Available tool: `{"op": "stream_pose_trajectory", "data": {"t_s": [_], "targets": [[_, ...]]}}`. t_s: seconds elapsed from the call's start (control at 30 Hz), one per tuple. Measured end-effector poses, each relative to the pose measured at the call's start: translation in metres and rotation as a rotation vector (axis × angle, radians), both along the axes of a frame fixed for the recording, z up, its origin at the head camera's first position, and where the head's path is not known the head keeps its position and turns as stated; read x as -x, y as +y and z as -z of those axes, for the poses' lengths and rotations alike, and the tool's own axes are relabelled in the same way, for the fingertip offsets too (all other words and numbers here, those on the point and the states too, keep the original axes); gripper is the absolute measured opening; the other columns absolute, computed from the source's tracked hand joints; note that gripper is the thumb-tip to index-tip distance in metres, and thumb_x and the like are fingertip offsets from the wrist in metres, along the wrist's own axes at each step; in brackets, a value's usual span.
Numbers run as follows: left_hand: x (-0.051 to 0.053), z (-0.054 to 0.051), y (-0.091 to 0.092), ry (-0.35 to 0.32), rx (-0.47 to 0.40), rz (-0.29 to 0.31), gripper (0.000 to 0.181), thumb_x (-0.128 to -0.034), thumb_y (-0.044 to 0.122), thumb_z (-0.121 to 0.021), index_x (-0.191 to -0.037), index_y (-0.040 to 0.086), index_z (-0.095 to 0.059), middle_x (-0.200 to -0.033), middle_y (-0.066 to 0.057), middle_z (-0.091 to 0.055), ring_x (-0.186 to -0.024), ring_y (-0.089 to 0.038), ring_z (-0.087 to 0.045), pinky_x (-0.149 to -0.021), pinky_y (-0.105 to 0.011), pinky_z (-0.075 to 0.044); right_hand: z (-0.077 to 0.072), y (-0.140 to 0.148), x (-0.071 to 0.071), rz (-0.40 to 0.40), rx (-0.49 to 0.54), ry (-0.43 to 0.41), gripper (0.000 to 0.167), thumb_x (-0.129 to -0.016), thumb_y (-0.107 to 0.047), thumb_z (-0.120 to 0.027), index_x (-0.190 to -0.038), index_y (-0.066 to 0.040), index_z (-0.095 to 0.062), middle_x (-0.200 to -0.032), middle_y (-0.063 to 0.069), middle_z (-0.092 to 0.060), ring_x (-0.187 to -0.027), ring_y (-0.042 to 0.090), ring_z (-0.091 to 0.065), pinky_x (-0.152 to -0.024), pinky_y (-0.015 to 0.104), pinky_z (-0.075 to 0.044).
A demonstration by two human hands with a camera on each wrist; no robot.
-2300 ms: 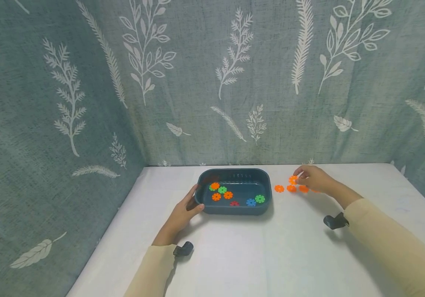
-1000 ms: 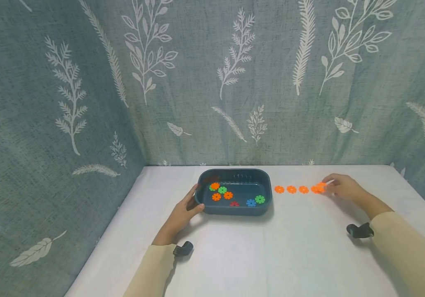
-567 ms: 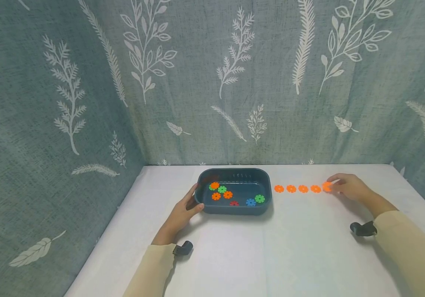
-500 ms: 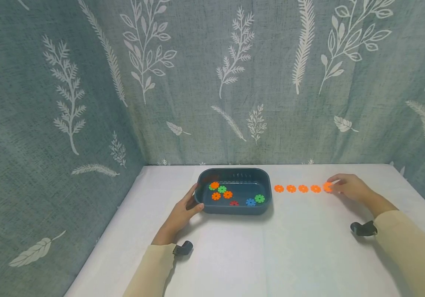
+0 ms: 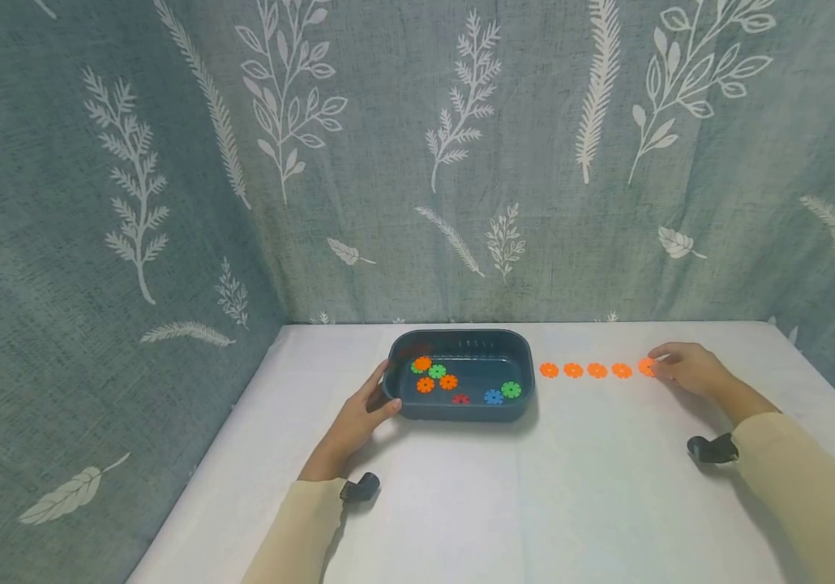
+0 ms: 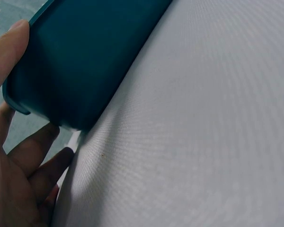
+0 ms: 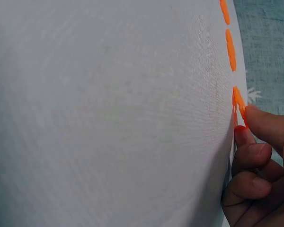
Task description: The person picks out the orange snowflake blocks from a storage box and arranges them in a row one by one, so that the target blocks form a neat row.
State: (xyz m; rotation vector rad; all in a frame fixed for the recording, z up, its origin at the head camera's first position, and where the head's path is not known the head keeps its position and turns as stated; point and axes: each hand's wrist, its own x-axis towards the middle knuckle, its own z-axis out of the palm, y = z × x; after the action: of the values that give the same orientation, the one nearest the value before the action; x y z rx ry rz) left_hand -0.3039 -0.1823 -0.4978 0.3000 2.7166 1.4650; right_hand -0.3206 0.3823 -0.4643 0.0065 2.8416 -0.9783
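Observation:
In the head view my left hand holds the left end of a dark blue-green tray, thumb at the front corner and fingers round the end. Several notched plastic discs lie inside, among them an orange disc, a green disc, a blue disc and a red disc. To the tray's right, flat orange discs form a row. At its right end my right hand pinches another orange disc. The right wrist view shows this disc tilted, its lower part at the fingertips.
A white cloth covers the table. Grey-green leaf-patterned curtains hang at its back and along the left side. A dark wrist camera sits at the left cuff, and another camera at the right.
Carrying the orange disc, my right hand has moved right from above the row to its right end and lowered it there. Since half a second ago it has barely shifted. The left hand and tray stay put.

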Motion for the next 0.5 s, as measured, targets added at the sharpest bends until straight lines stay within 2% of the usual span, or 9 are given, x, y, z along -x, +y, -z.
{"op": "stream_pose_trajectory", "data": {"t_s": [0.23,0.5], "targets": [[0.0010,0.0005,0.0013,-0.002,0.002,0.013,0.081,-0.0875,0.046,-0.070,-0.153,0.043,-0.023,-0.152,-0.007,-0.038,-0.137,-0.028,-0.038,-0.110,-0.063,-0.018,0.0033,-0.0008,-0.0057,0.019,-0.016,-0.043,0.057,-0.090,-0.025,-0.069,-0.127,0.014,-0.052,-0.127,0.036,-0.051,-0.111,0.049,-0.053,-0.088,0.055,-0.048],[0.0010,0.0002,-0.0003,0.001,0.006,0.009,0.080,-0.0890,0.045,-0.069,-0.154,0.043,-0.022,-0.155,-0.005,-0.033,-0.138,-0.029,-0.038,-0.109,-0.063,-0.019,0.0022,-0.0035,0.0025,0.034,-0.036,-0.078,0.055,-0.088,-0.026,-0.071,-0.126,0.011,-0.054,-0.125,0.032,-0.053,-0.115,0.049,-0.048,-0.092,0.060,-0.043]]}}
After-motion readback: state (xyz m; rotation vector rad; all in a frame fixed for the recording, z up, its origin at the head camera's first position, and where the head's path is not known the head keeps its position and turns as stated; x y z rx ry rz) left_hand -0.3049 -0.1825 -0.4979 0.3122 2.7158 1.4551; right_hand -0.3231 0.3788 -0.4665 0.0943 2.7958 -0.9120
